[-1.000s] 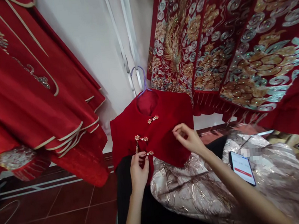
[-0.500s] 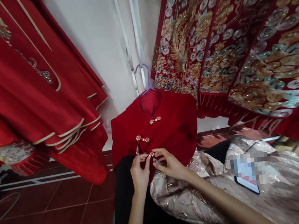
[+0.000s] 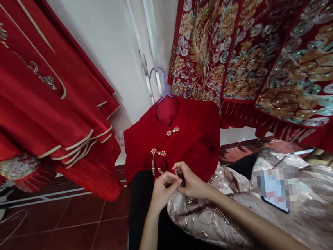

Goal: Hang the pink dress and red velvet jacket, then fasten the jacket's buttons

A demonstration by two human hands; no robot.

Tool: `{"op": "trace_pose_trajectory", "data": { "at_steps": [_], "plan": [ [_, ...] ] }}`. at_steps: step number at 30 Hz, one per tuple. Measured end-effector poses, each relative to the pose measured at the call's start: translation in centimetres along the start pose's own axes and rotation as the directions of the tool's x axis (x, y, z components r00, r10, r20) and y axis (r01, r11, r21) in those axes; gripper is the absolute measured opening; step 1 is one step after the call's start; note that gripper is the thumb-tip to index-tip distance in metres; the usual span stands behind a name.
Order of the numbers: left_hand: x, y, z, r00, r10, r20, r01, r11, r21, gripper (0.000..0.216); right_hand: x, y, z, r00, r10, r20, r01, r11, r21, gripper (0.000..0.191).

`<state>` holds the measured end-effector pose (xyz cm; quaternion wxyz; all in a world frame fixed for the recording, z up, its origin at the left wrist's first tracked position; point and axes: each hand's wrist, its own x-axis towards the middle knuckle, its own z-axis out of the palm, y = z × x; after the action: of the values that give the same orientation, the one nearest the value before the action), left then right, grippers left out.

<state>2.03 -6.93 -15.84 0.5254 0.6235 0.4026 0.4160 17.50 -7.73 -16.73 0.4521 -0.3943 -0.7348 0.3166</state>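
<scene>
A red velvet jacket (image 3: 197,137) hangs on a purple hanger (image 3: 165,86) in front of me, its lower part over my lap. Flower-shaped beaded clasps run down its front: one clasp (image 3: 173,131) below the neckline, another clasp (image 3: 158,152) lower, with a beaded tassel (image 3: 153,166) beside it. A third beaded piece (image 3: 160,170) shows just above my left hand (image 3: 165,190). My left thumb and fingers are closed in a pinch, meeting the bent fingers of my right hand (image 3: 192,183) at the jacket's lower front. Whatever lies between the fingertips is hidden.
Red garments with pale piping (image 3: 74,122) hang at left, and an embroidered red garment (image 3: 237,63) at right. Shiny pinkish fabric (image 3: 217,222) covers my lap's right side, with a phone (image 3: 276,205) on it. A white rack (image 3: 151,36) stands behind the jacket.
My left hand has left the beaded clasp and shifted right and down. The right hand has lowered slightly, its fingers curling in, and the fingertips of both hands now meet.
</scene>
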Motion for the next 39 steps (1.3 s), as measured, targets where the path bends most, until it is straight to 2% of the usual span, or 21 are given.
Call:
{"op": "trace_pose_trajectory", "data": {
  "at_steps": [2, 3, 5, 7, 9, 14, 20, 24, 25, 27, 28, 30, 32, 33, 35, 37, 39],
  "plan": [
    [0.2, 0.5, -0.1, 0.999, -0.003, 0.043, 0.003, 1.0, -0.009, 0.024, 0.0, 0.1, -0.1, 1.0, -0.001, -0.013, 0.0, 0.997, -0.077, 0.034],
    [0.5, 0.5, -0.2, 1.0, -0.007, 0.006, 0.007, 0.999, -0.034, 0.025, 0.0, 0.1, -0.2, 0.999, 0.01, -0.035, -0.013, 0.995, -0.095, 0.028],
    [1.5, 0.3, -0.3, 0.986, -0.028, -0.167, 0.007, 0.992, -0.126, 0.029, 0.1, 0.2, -0.2, 0.997, 0.036, -0.073, -0.043, 0.995, -0.095, 0.023],
    [2.8, 0.1, -0.2, 0.933, -0.061, -0.354, -0.028, 0.97, -0.242, 0.036, 0.0, 0.2, -0.3, 0.994, 0.058, -0.098, -0.065, 0.995, -0.077, 0.023],
    [4.1, 0.1, 0.1, 0.891, -0.101, -0.443, -0.078, 0.927, -0.368, 0.038, -0.1, 0.1, -0.3, 0.99, 0.073, -0.122, -0.081, 0.995, -0.059, 0.023],
    [5.6, 1.0, 1.4, 0.843, -0.219, -0.491, -0.154, 0.776, -0.612, 0.03, -0.2, 0.2, -0.2, 0.987, 0.08, -0.136, -0.084, 0.996, -0.018, 0.023],
    [6.1, 1.2, 1.9, 0.786, -0.293, -0.544, -0.191, 0.722, -0.665, 0.019, -0.3, 0.2, -0.1, 0.987, 0.091, -0.129, -0.092, 0.996, 0.003, 0.023],
    [6.8, 1.6, 2.2, 0.712, -0.382, -0.589, -0.203, 0.691, -0.693, 0.011, -0.4, 0.1, 0.1, 0.989, 0.102, -0.109, -0.103, 0.995, -0.007, 0.023],
    [6.9, 1.8, 2.3, 0.726, -0.402, -0.558, -0.168, 0.684, -0.71, 0.013, -0.4, 0.1, 0.2, 0.989, 0.101, -0.109, -0.104, 0.995, -0.014, 0.023],
    [7.1, 2.3, 2.5, 0.8, -0.382, -0.462, -0.064, 0.712, -0.699, 0.022, -0.5, 0.3, 0.2, 0.988, 0.098, -0.123, -0.103, 0.994, -0.037, 0.022],
    [7.2, 2.6, 2.5, 0.838, -0.327, -0.437, -0.037, 0.765, -0.643, 0.026, -0.5, 0.4, 0.2, 0.986, 0.098, -0.135, -0.106, 0.993, -0.051, 0.021],
    [7.5, 3.3, 2.3, 0.88, -0.11, -0.462, -0.095, 0.913, -0.398, 0.026, -0.6, 0.6, 0.1, 0.982, 0.108, -0.154, -0.119, 0.99, -0.069, 0.019],
    [7.9, 4.3, 2.0, 0.861, 0.184, -0.475, -0.216, 0.976, -0.013, 0.02, -0.6, 0.7, 0.0, 0.98, 0.119, -0.162, -0.13, 0.989, -0.064, 0.014],
    [8.2, 4.9, 1.8, 0.842, 0.316, -0.437, -0.257, 0.948, 0.19, 0.02, -0.6, 0.6, -0.1, 0.979, 0.119, -0.165, -0.13, 0.99, -0.058, 0.012],
    [8.9, 6.2, 1.3, 0.818, 0.485, -0.309, -0.272, 0.799, 0.536, 0.026, -0.5, 0.5, -0.2, 0.98, 0.109, -0.164, -0.118, 0.992, -0.046, 0.01],
    [9.6, 7.3, 0.8, 0.816, 0.552, -0.172, -0.248, 0.602, 0.759, 0.028, -0.4, 0.3, -0.3, 0.982, 0.097, -0.159, -0.105, 0.994, -0.041, 0.009],
    [10.3, 8.1, 0.3, 0.825, 0.562, -0.055, -0.247, 0.447, 0.86, 0.027, -0.4, 0.1, -0.5, 0.982, 0.088, -0.168, -0.095, 0.995, -0.038, 0.009]
  ]
}}
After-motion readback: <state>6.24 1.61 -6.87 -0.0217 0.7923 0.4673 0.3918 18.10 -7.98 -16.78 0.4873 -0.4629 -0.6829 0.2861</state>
